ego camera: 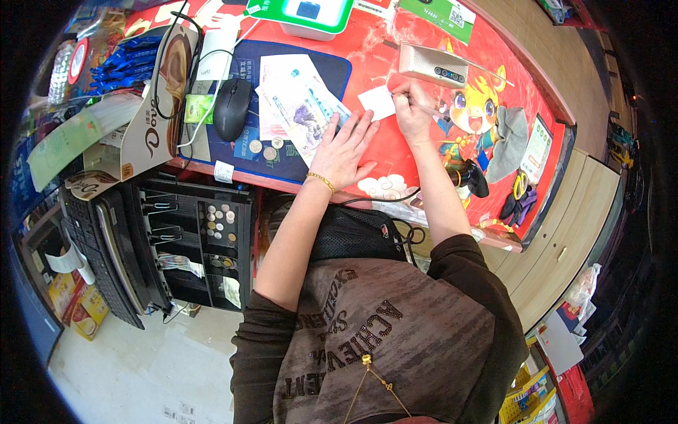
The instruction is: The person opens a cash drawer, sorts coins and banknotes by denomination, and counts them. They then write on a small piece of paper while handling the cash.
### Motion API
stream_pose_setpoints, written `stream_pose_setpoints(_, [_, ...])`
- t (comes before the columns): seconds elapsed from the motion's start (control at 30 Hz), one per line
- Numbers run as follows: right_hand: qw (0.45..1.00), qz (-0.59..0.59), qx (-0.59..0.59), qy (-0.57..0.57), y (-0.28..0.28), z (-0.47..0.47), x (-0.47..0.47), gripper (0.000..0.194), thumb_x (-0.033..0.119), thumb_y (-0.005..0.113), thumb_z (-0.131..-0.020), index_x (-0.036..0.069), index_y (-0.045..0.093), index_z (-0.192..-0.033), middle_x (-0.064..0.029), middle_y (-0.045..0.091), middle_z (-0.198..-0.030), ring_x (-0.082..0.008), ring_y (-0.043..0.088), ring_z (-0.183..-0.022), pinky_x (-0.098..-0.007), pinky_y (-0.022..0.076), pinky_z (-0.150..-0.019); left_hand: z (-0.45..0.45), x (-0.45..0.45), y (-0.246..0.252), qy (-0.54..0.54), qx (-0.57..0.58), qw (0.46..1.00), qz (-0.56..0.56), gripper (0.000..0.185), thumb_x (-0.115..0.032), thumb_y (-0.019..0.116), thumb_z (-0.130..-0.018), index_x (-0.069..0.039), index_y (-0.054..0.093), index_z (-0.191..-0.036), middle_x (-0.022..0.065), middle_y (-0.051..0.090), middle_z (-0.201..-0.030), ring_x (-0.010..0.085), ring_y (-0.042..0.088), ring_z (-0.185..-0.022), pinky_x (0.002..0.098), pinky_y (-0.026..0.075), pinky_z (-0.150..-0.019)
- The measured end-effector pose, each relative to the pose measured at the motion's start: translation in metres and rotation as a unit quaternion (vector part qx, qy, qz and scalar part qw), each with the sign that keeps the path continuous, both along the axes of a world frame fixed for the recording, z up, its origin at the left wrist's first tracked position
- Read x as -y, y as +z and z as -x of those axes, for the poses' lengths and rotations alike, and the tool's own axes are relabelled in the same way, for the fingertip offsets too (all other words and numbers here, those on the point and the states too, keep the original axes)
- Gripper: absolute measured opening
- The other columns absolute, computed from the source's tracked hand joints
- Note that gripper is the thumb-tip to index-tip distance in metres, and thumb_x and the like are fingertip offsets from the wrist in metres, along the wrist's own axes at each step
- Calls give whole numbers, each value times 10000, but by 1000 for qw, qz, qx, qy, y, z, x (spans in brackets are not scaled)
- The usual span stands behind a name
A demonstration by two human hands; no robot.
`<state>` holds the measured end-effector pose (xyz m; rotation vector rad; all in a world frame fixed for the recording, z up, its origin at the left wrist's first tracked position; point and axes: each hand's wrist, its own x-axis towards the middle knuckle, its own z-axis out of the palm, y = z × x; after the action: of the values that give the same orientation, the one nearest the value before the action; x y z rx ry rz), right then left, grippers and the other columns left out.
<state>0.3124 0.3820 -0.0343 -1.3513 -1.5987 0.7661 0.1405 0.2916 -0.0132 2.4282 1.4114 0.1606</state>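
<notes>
My right hand (pixel 413 108) grips a slim pen (pixel 431 112), with its tip at a small white paper slip (pixel 377 103). The fist hides most of the pen. My left hand (pixel 341 146) lies flat with its fingers a little apart. Its fingertips reach the slip's lower left edge, and it wears a gold-coloured bracelet (pixel 321 181). Just left of that hand, banknotes (pixel 304 114) lie fanned over white and pink papers (pixel 270 79) on a dark blue mat (pixel 328 58). Three coins (pixel 269 153) rest on the mat below the papers.
A black computer mouse (pixel 232 108) and a display box (pixel 159 111) stand left. An open cash drawer (pixel 198 246) holding coins juts below the counter. A speaker-like device (pixel 433 66) stands beyond my right hand; grey cloth (pixel 508 143) lies right. A green-framed device (pixel 302 13) is at the back.
</notes>
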Motion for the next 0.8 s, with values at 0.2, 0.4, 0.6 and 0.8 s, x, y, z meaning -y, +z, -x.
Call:
stream_pose_setpoints(0.2, [1000, -16, 7, 8, 1, 1, -1, 55, 45, 528, -755, -2, 539, -729, -58, 564, -627, -108, 527, -546, -263, 438, -519, 0, 0, 1, 1, 1, 1000, 1, 776, -518, 524, -797, -110, 306, -1420, 78, 243, -1493, 240, 217, -1372, 484, 130, -1118])
stream_pose_setpoints(0.4, [1000, -9, 3, 5, 2, 0, -1, 43, 48, 516, -736, 12, 520, -713, -91, 540, -608, -166, 556, -536, -288, 439, -505, 0, -1, 2, 0, -3, 1000, -2, 777, -520, 524, -796, -109, 308, -1419, 80, 245, -1492, 240, 220, -1370, 479, 130, -1119])
stream_pose_setpoints(0.6, [1000, -8, -13, -13, 5, 3, 0, 54, 55, 514, -743, 12, 521, -712, -84, 539, -610, -152, 546, -540, -282, 440, -515, 0, 0, 1, 0, -2, 1000, 1, 775, -516, 525, -798, -106, 307, -1419, 82, 247, -1490, 242, 226, -1368, 480, 134, -1118])
stream_pose_setpoints(0.8, [1000, -17, -3, -4, 2, 1, -1, 77, 69, 521, -760, 3, 534, -720, -59, 559, -604, -110, 526, -533, -267, 431, -504, 0, -1, 1, 0, -2, 1000, 0, 780, -515, 526, -797, -105, 303, -1421, 84, 247, -1489, 244, 225, -1368, 481, 133, -1118])
